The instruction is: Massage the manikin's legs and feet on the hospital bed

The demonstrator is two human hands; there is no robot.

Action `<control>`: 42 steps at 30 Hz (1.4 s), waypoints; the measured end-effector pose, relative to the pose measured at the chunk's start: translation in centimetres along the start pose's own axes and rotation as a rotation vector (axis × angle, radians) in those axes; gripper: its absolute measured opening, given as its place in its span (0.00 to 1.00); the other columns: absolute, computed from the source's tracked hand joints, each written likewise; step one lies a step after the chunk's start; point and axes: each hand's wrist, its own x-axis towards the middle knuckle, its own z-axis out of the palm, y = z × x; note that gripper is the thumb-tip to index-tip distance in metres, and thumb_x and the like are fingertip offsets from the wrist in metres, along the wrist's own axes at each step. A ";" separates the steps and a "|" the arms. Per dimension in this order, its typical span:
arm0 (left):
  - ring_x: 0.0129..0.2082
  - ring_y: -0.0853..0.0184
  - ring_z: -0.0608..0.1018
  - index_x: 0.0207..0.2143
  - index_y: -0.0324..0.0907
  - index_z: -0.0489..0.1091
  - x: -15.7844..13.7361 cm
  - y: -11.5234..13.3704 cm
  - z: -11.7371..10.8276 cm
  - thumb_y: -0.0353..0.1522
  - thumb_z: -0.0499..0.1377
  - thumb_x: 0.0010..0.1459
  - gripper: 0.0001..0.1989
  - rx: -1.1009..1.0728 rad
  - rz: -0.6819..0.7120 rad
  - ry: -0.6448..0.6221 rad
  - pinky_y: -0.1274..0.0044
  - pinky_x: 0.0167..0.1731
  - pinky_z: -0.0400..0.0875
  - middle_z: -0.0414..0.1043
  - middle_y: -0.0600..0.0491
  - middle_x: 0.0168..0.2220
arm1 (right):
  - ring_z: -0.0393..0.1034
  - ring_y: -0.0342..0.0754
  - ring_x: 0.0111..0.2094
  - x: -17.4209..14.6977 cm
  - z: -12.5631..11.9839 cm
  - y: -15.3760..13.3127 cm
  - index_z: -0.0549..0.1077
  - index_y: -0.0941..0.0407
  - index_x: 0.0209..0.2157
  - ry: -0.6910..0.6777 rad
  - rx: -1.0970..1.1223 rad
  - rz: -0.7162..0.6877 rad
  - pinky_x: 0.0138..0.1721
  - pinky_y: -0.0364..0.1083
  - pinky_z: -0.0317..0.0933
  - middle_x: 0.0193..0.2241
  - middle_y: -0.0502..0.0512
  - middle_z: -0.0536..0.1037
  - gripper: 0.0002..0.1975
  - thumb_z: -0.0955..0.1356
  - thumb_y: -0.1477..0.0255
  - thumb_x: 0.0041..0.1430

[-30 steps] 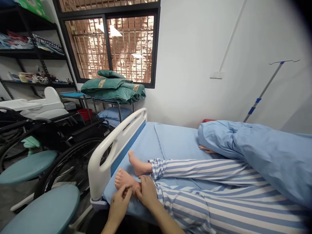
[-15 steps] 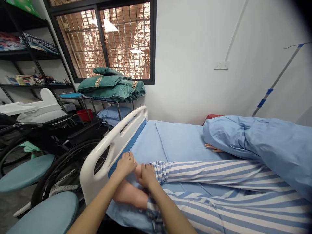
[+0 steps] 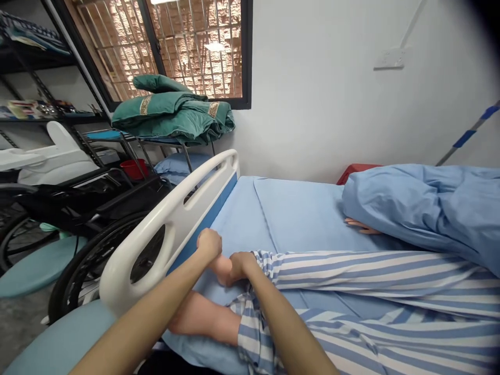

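Observation:
A figure in blue-and-white striped trousers (image 3: 351,265) lies on the bed, both lower legs reaching toward the footboard. My left hand (image 3: 210,244) is wrapped over the front of the far foot (image 3: 222,270), covering its toes. Just right of it, my right hand (image 3: 242,263) is closed round the ankle of that same foot, beside the bunched trouser cuff (image 3: 265,263). The near foot (image 3: 205,317) rests on the sheet below my hands, with neither hand on it. My fingertips are mostly hidden behind the foot and ankle.
A white footboard (image 3: 172,224) rises close left of my hands. Beyond it stand a black wheelchair (image 3: 97,208) and teal stools (image 3: 42,265). A blue quilt (image 3: 414,208) covers the figure's upper part; one hand (image 3: 362,226) pokes out. Green folded quilts (image 3: 175,112) lie under the window.
My left hand has gone from lying with fingers along the foot to a bent-wrist hold over its front. My right hand stays at the ankle. The view has tilted down.

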 end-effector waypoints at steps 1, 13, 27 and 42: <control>0.32 0.53 0.70 0.21 0.34 0.72 0.1 0.0 0.0 0.32 0.55 0.42 0.10 0.014 0.007 -0.008 0.65 0.33 0.59 0.70 0.38 0.23 | 0.68 0.56 0.33 0.2 0.0 0.2 0.70 0.56 0.35 0.005 0.005 -0.014 0.31 0.50 0.61 0.33 0.60 0.74 0.33 0.70 0.55 0.21; 0.35 0.57 0.71 0.30 0.35 0.70 -1.8 0.0 -1.5 0.26 0.50 0.45 0.12 0.027 0.198 0.071 0.68 0.35 0.60 0.69 0.37 0.31 | 0.68 0.58 0.33 -1.4 0.3 0.2 0.70 0.57 0.36 0.216 -0.026 -0.034 0.31 0.51 0.61 0.33 0.62 0.73 0.35 0.68 0.51 0.23; 0.29 0.58 0.73 0.51 0.32 0.53 -10.2 -3.5 -0.6 0.31 0.45 0.51 0.24 0.164 0.205 0.301 0.70 0.29 0.63 0.68 0.40 0.30 | 0.68 0.56 0.34 -4.4 1.1 -0.6 0.70 0.57 0.35 0.352 -0.071 0.010 0.34 0.50 0.59 0.33 0.62 0.74 0.33 0.66 0.50 0.26; 0.23 0.58 0.72 0.26 0.31 0.72 -3.4 0.3 -0.8 0.28 0.50 0.44 0.12 0.332 0.084 0.038 0.70 0.20 0.64 0.69 0.42 0.23 | 0.69 0.57 0.31 -3.5 1.7 0.0 0.69 0.57 0.35 0.393 -0.138 -0.009 0.30 0.51 0.61 0.30 0.61 0.74 0.35 0.64 0.46 0.27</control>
